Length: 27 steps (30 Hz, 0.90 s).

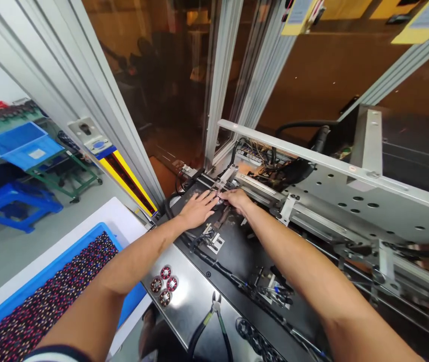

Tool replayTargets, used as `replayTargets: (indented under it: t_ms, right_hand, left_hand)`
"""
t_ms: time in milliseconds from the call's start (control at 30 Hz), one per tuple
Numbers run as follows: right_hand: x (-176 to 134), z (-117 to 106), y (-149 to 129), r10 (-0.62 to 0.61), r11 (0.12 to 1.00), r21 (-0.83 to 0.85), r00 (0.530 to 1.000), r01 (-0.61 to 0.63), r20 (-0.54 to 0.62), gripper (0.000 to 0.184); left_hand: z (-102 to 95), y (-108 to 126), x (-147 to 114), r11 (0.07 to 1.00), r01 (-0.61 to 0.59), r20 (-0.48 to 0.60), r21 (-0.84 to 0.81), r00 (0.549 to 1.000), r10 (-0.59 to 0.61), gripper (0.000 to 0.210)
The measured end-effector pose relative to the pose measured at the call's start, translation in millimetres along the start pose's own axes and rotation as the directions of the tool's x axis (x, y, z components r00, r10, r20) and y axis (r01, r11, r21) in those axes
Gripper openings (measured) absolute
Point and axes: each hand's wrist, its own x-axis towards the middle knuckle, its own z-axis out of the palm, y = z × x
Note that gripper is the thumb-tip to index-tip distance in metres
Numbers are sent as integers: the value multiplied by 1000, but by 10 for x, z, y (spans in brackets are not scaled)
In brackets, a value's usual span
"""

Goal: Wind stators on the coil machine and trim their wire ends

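Observation:
My left hand lies palm down with its fingers stretched out, their tips at a small metal fixture on the black machine bed. From the other side my right hand reaches to the same spot, thumb and fingers drawn together. Whatever sits between the fingertips is mostly hidden, and I cannot make it out. Nearer to me, several small round wound coils with red and copper windings rest on a metal shelf. Side cutters with dark handles lie beside them, jaws pointing away.
At the left, a blue tray holds rows of wound coils. Dark round parts sit on the shelf's near right. Aluminium posts and a yellow light barrier frame the machine. A long perforated plate runs along the right.

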Motion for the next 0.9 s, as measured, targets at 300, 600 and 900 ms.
replayTargets:
  t_ms: [300,600,900]
  right_hand:
    - [-1046,-665,-81,-421,833,-351,902,427,97,29]
    - [-1652,-1495,806,-577,530,-666,798,526,171,17]
    - [-1394,-1105,831,-558,437,-713,787,549,264,17]
  left_hand:
    - [-259,67,7,998,29,1,-62,1000,-29,54]
    - [-828,387,-485,954,138,-366,-266,901,-232,39]
    - [-697,1041,-751,965,18,-439,-263,888,-136,26]
